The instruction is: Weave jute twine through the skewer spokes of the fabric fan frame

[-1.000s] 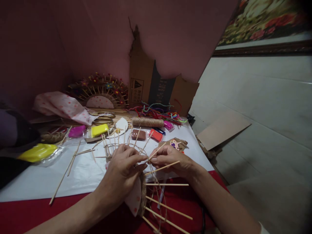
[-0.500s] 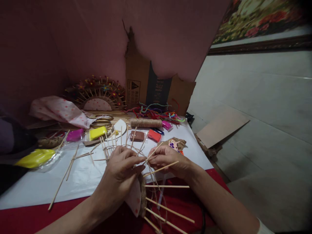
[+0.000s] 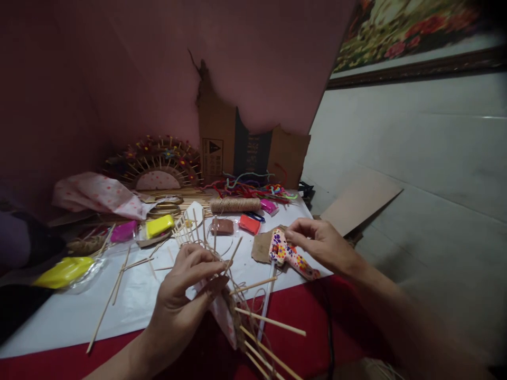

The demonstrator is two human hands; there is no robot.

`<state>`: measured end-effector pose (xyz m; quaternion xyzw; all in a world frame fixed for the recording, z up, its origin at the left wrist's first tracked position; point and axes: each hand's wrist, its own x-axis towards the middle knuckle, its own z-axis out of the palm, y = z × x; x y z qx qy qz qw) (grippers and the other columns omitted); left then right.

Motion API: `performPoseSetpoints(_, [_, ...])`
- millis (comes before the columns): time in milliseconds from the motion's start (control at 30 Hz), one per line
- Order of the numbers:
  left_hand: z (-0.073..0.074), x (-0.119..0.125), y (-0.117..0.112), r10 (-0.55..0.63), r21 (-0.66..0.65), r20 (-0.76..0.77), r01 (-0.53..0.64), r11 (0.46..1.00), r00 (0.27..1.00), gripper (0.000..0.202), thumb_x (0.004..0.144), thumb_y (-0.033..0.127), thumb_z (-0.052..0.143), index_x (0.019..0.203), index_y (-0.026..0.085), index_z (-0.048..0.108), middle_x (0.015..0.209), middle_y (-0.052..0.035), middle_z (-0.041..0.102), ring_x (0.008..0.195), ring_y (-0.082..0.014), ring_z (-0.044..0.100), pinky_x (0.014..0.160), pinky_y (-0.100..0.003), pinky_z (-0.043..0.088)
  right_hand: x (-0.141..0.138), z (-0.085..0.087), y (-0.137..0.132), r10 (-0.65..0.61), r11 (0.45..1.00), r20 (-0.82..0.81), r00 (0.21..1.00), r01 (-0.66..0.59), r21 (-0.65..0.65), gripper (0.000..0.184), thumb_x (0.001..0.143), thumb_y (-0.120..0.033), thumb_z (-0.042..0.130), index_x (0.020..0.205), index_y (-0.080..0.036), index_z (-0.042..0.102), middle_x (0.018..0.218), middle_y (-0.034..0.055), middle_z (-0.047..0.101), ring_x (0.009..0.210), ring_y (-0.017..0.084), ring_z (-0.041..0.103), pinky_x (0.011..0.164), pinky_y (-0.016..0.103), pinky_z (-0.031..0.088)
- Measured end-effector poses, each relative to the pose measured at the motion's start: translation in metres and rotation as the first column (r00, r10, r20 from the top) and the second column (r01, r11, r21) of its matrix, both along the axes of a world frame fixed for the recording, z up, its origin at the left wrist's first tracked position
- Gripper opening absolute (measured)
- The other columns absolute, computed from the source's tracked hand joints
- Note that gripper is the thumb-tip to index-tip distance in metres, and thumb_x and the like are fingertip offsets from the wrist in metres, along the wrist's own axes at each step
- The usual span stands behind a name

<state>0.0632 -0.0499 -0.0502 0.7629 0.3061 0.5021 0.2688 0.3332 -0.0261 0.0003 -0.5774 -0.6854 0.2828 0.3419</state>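
Observation:
My left hand (image 3: pixel 190 295) pinches the edge of a half-round craft piece (image 3: pixel 225 316), covered in dotted pale fabric with a brown rim. Thin wooden sticks (image 3: pixel 273 322) fan out from that rim, and loose twine (image 3: pixel 253 311) loops among them. The fingertips close around the base of one stick, where the twine crosses. My right hand (image 3: pixel 320 243) is apart from the piece, at the upper end of a floral-patterned glue gun (image 3: pixel 295 258). Its fingers are loosely bent, not wrapped round the gun; contact is unclear. A clear glue stick (image 3: pixel 268 298) sticks out of the gun.
Clay packs in yellow (image 3: pixel 159 226), brown (image 3: pixel 222 227) and red (image 3: pixel 249 224) lie beyond my hands, before a twine roll (image 3: pixel 235 205). Scissors (image 3: pixel 166 200), pipe cleaners (image 3: pixel 253 184) and a decorated half-round piece (image 3: pixel 158 163) are farther back. A dark cable (image 3: pixel 330 332) hangs at right.
My right hand has let go of the twine and stick area and moved right to the glue gun. The craft piece has tilted slightly in my left hand. The view has shifted a little.

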Motion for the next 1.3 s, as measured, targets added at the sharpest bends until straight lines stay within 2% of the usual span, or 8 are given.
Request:
performPoseSetpoints(67, [-0.001,-0.001,-0.001,0.008,0.008,0.005,-0.008,1.000,1.000,0.041,0.081,0.005,0.054,0.104,0.038,0.059,0.090,-0.0003,0.055,0.093,-0.0190,0.046,0.077,-0.037,0.041,0.015,-0.005,-0.003,-0.132,0.986,0.300,0.945,0.094,0.139,0.025,0.083,-0.038,0.050,0.073,-0.018,0.061,0.071,0.0040,0.060,0.064,0.015,0.052,0.059,0.028,0.037])
performPoseSetpoints(233, [-0.003,-0.003,-0.002,0.016,0.037,0.030,-0.017,0.999,0.999,0.041,0.079,0.005,0.055,0.104,0.038,0.060,0.091,-0.0004,0.056,0.094,-0.0195,0.046,0.077,-0.037,0.042,0.023,-0.034,-0.020,-0.086,0.996,0.657,0.749,0.070,0.051,0.032,0.076,-0.040,0.059,0.094,-0.014,0.059,0.094,0.0124,0.060,0.086,0.026,0.055,0.071,0.034,0.039])
performPoseSetpoints(433, [-0.005,-0.002,0.001,0.025,0.125,0.039,-0.030,0.992,0.999,0.037,0.077,0.005,0.058,0.103,0.031,0.062,0.088,-0.0016,0.059,0.090,-0.0189,0.047,0.074,-0.035,0.043,0.019,-0.053,-0.017,-0.018,1.000,0.528,0.849,0.027,-0.009,0.019,0.084,-0.034,0.045,0.086,-0.017,0.053,0.082,0.0068,0.059,0.072,0.019,0.054,0.063,0.028,0.038])
performPoseSetpoints(600, [-0.003,-0.002,0.001,0.045,0.148,0.032,-0.049,0.988,0.998,0.034,0.078,0.005,0.057,0.102,0.029,0.063,0.087,-0.0021,0.058,0.088,-0.0184,0.047,0.072,-0.034,0.043,0.027,-0.061,-0.004,-0.129,0.982,0.382,0.915,0.172,-0.080,0.022,0.075,-0.032,0.054,0.091,-0.018,0.049,0.070,0.0008,0.057,0.060,0.016,0.051,0.051,0.024,0.033])
performPoseSetpoints(700, [-0.003,-0.002,0.001,0.048,0.148,0.043,-0.054,0.988,0.998,0.033,0.079,0.006,0.056,0.100,0.030,0.063,0.087,-0.0023,0.059,0.090,-0.0190,0.046,0.072,-0.034,0.044,0.030,-0.061,-0.005,-0.123,0.988,0.352,0.928,0.147,-0.041,0.019,0.078,-0.035,0.051,0.088,-0.018,0.050,0.071,0.0010,0.059,0.060,0.016,0.051,0.051,0.024,0.034])
performPoseSetpoints(967, [-0.005,-0.002,0.001,0.049,0.139,0.042,-0.055,0.989,0.998,0.032,0.079,0.006,0.057,0.100,0.029,0.064,0.084,-0.0020,0.059,0.089,-0.0193,0.046,0.072,-0.035,0.043,0.028,-0.049,-0.007,-0.021,0.995,0.506,0.862,-0.033,0.096,0.038,0.080,-0.021,0.046,0.119,-0.019,0.043,0.108,0.0098,0.058,0.091,0.021,0.057,0.077,0.031,0.039])
performPoseSetpoints(1133, [-0.005,-0.003,-0.001,0.044,0.146,0.030,-0.048,0.988,0.999,0.034,0.079,0.005,0.056,0.102,0.029,0.063,0.085,-0.0020,0.057,0.090,-0.0186,0.045,0.072,-0.034,0.043,0.023,-0.049,0.004,-0.008,0.996,0.660,0.751,-0.049,0.068,0.027,0.073,-0.011,0.046,0.100,-0.015,0.049,0.098,0.0103,0.055,0.081,0.021,0.054,0.069,0.030,0.036])
performPoseSetpoints(1300, [-0.005,-0.003,-0.001,0.032,0.141,0.042,-0.038,0.989,0.999,0.034,0.080,0.004,0.055,0.102,0.030,0.062,0.085,-0.0018,0.057,0.089,-0.0182,0.045,0.072,-0.034,0.043,0.020,-0.049,0.010,-0.010,0.993,0.636,0.772,-0.068,0.098,0.024,0.073,-0.010,0.046,0.096,-0.017,0.047,0.094,0.0083,0.056,0.077,0.019,0.052,0.064,0.028,0.033])
